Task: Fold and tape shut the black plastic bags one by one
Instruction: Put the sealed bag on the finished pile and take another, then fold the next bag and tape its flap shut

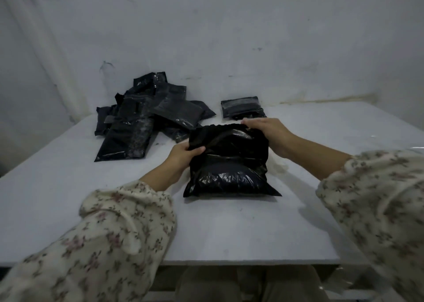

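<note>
We see one black bag (229, 164) lying in the middle of the bench (229, 233), stuffed full and glossy, with its bottom edge toward us. Its top part is crumpled and bent over toward us. The left hand (183, 152) grips the bag's upper left edge, thumb lying on top of the plastic and the fingers tucked behind it. The right hand (268, 132) is curled over the upper right corner, fingers wrapped around the gathered top edge. The two hands are apart, one at each side of the bag's top.

Just beyond the left hand a loose pile of black bags (142, 118) sprawls across the back left of the bench, and its nearest bag lies close to the top left corner of the one we hold. Behind the right hand sits a small stack of bags (242, 106), its front edge partly hidden by the fingers. The top one has a paler, shiny band across it. We cannot tell whether it carries writing.

A scuffed pale wall (229, 26) rises right behind the bench. A floral left sleeve (103, 233) and a floral right sleeve (378, 187) cover the forearms.
</note>
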Tool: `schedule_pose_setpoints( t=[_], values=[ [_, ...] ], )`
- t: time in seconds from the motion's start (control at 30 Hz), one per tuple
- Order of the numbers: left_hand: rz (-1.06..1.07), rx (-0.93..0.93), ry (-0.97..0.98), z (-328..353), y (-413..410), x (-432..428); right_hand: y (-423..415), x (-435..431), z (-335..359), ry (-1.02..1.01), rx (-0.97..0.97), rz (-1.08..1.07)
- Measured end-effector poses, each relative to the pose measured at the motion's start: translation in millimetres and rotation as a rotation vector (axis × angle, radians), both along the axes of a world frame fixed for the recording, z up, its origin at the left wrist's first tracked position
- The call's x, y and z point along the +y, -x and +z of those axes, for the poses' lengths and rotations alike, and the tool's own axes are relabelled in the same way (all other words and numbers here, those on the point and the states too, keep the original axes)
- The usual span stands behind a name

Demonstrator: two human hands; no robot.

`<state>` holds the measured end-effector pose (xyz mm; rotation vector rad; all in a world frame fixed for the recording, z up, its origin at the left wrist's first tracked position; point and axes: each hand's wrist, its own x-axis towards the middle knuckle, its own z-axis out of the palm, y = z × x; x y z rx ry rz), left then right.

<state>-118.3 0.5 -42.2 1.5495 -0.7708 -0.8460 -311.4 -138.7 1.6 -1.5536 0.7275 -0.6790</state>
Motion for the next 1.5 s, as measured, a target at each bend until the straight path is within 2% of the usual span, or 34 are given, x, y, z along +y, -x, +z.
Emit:
schedule_pose_setpoints(
  t=[0.07,0.13,0.23,0.4,0.63,0.8,1.0,1.2,1.5],
  values=[
    [0.018,0.089,-0.017,0,-3,-5,3,-7,-9,-0.129,0.001,0.053],
    [0.017,0.13,-0.037,-1,-5,-7,8,-10,-19,-0.222,-0.002,0.196],
    [0.045,0.181,-0.046,-4,-10,-8,14,-11,-30,-0.246,-0.029,0.335],
    [0.004,0.298,-0.056,-5,-15,-7,14,-16,-42,-0.135,0.047,0.106],
    [-0.103,0.34,0.039,-3,-23,-1,20,-26,-42,-0.17,-0.054,0.108],
    [-0.128,0.246,0.05,-1,-26,2,24,-26,-38,-0.152,-0.053,0.137],
    [-0.215,0.292,-0.014,7,-36,8,27,-31,-36,-0.165,-0.012,0.213],
    [-0.096,0.05,-0.088,9,-31,3,20,-29,-33,0.036,0.089,0.167],
    [-0.153,0.06,-0.098,10,-34,8,26,-29,-30,0.107,0.141,0.252]
  ],
)
